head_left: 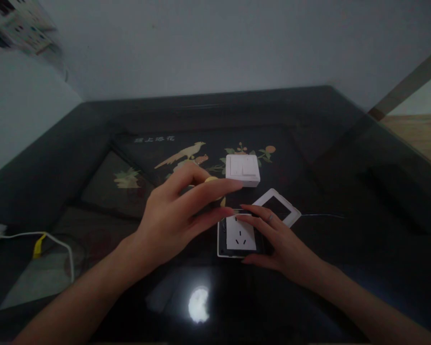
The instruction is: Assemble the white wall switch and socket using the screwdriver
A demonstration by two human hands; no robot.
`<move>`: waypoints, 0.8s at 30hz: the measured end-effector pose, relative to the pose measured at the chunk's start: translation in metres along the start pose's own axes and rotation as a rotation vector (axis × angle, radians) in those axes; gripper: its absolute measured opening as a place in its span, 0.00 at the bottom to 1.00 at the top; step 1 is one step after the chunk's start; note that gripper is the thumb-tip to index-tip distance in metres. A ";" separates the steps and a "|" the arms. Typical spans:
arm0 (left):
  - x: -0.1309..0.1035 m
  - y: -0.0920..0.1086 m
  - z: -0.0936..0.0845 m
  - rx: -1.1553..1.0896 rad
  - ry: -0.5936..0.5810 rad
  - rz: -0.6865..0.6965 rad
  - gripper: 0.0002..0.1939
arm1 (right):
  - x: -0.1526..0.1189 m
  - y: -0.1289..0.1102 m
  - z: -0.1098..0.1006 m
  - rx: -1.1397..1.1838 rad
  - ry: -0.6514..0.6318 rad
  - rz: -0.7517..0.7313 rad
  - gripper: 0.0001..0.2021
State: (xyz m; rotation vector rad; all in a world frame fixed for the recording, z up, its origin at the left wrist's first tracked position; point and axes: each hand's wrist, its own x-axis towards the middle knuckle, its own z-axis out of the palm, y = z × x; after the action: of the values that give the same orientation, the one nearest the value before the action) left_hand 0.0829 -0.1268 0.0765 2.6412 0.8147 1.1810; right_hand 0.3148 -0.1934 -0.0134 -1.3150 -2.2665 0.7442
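Note:
A white wall socket (240,238) with a dark surround lies face up on the black table, its outer cover off. My right hand (276,239) spans its right side, fingertips at the upper edge and thumb by the lower edge, gripping it. Over the socket's upper left, my left hand (175,211) is closed, thumb and index finger pinched close together. What sits in the pinch is too dim and small to make out; something yellowish shows behind the index finger. Just beyond the hands stands a white switch box (242,168). A white square frame (292,218) lies behind my right hand.
The glossy black table (187,112) bears a bird-and-flower picture (183,152). A white cable (59,235) with a yellow tag runs along the left side. A thin line (323,214) extends right from the frame. Pale walls border the table.

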 end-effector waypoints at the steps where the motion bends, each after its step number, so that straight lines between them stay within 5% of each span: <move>1: 0.000 0.001 -0.001 -0.019 0.000 -0.005 0.16 | 0.000 0.000 0.000 0.000 0.004 -0.003 0.33; 7: 0.004 0.005 -0.020 -0.293 -0.235 -0.117 0.18 | -0.003 0.004 0.002 -0.017 0.018 -0.025 0.33; 10: 0.007 0.006 -0.029 -0.242 -0.351 -0.093 0.22 | -0.004 0.005 0.004 -0.030 0.031 -0.043 0.33; 18: -0.005 0.010 -0.003 -0.139 -0.025 0.038 0.13 | -0.004 0.008 0.007 -0.027 0.059 -0.078 0.36; 21: -0.003 0.017 -0.008 -0.165 -0.093 -0.012 0.13 | -0.004 0.009 0.008 -0.032 0.079 -0.105 0.36; 24: 0.003 0.018 -0.023 -0.223 -0.284 -0.090 0.21 | -0.005 0.009 0.008 -0.046 0.070 -0.101 0.36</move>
State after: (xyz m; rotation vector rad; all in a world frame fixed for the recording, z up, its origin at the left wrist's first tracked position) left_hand 0.0752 -0.1431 0.1002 2.4825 0.6969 0.7977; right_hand 0.3183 -0.1957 -0.0259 -1.2168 -2.2871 0.6057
